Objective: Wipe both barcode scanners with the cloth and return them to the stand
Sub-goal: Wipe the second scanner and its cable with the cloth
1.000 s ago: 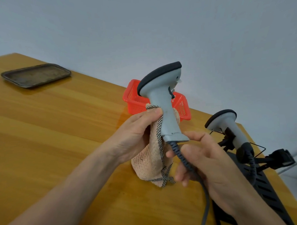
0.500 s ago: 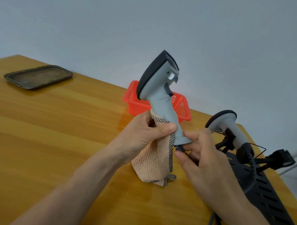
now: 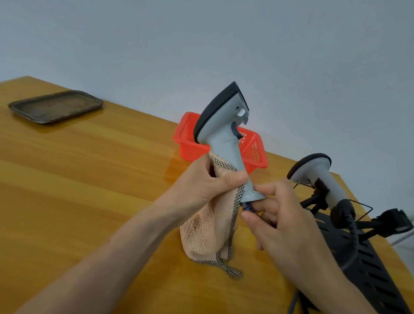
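Over the wooden table [image 3: 84, 186], the likeliest slip, as I judge it, involves the black stand [image 3: 372, 268] at 4 o'clock from the hands. It lies close under the right forearm, so a wide wiping stroke could knock the second scanner [image 3: 320, 175] perched on it. The grey barcode scanner [image 3: 224, 137] stands upright between both hands, head at 12 o'clock. The left hand [image 3: 202, 183] grips the peach cloth [image 3: 209, 232] round its handle from 9 o'clock. The right hand [image 3: 282, 220] pinches the handle's base from 4 o'clock. A tug on the coiled cable [image 3: 247, 206] could twist the scanner loose.
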